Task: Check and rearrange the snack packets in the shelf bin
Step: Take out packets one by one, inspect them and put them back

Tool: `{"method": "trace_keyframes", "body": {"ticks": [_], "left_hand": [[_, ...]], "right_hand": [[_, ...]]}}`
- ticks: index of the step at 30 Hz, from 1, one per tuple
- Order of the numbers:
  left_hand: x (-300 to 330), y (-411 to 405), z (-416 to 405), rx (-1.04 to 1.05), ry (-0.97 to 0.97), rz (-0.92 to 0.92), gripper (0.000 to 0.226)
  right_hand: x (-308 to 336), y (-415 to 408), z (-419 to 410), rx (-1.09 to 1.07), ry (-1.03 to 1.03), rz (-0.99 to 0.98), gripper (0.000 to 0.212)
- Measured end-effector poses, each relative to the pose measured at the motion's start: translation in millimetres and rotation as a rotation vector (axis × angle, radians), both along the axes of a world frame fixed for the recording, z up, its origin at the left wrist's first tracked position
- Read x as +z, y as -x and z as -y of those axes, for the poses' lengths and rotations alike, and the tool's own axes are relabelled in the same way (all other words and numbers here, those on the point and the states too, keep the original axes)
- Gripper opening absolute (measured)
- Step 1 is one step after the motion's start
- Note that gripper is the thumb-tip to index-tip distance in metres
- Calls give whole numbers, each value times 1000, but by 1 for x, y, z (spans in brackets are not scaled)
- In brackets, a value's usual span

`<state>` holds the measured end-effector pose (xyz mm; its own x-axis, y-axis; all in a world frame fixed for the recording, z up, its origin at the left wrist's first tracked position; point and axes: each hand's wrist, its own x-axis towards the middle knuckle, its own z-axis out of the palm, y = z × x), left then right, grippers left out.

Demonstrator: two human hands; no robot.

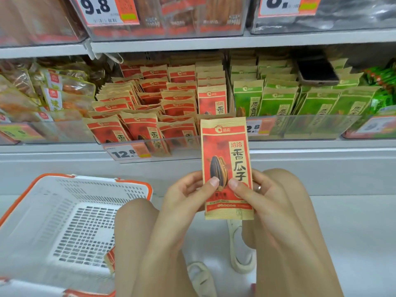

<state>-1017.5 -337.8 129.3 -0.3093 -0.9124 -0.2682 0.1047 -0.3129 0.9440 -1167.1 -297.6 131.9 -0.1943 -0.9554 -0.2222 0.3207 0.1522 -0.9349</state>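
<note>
A red and gold sunflower-seed packet [225, 151] stands upright in front of the shelf, held low down by both hands. My left hand [188, 191] pinches its left side with the thumb on the front. My right hand [259, 189] pinches its right side the same way. Behind it, the clear shelf bin [162, 146] holds several matching red packets [147, 116], some upright in rows and some leaning in a loose pile at the left.
A white and orange shopping basket [64, 221] sits on the floor at the lower left with one red packet [110, 259] in it. Green packets [300, 101] fill the bin to the right, with a dark phone [317, 71] lying on them. Bagged snacks [42, 93] fill the left bin.
</note>
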Motion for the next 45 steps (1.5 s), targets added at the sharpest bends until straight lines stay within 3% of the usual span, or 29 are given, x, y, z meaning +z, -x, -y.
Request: {"method": "trace_keyframes", "body": {"ticks": [9, 13, 21, 26, 30, 32, 35, 37, 41, 45], "left_hand": [[0, 3, -1, 37, 29, -21, 38], [-3, 5, -1, 40, 43, -19, 26], [-9, 4, 1, 48, 95, -21, 35], [-7, 3, 2, 52, 101, -12, 22], [-8, 4, 2, 88, 101, -11, 24], [-13, 5, 4, 151, 139, 47, 28], [-17, 11, 2, 150, 214, 168, 41], [-14, 15, -2, 86, 155, 123, 52], [-9, 16, -6, 10, 60, 42, 41], [-11, 11, -5, -6, 6, 20, 53]], "right_hand": [[0, -4, -1, -41, -32, -27, 40], [0, -3, -1, -46, -44, -54, 25], [0, -6, -1, -50, -29, -104, 21], [0, -5, -1, -50, -2, -62, 21], [1, -2, 0, -6, -2, 15, 30], [0, -3, 0, 0, 8, 8, 25], [-3, -8, 0, -21, 59, -76, 25], [-5, -10, 0, -27, 79, -160, 24], [-5, -12, -2, 26, 108, -408, 29], [2, -10, -5, 133, 105, -505, 39]]}}
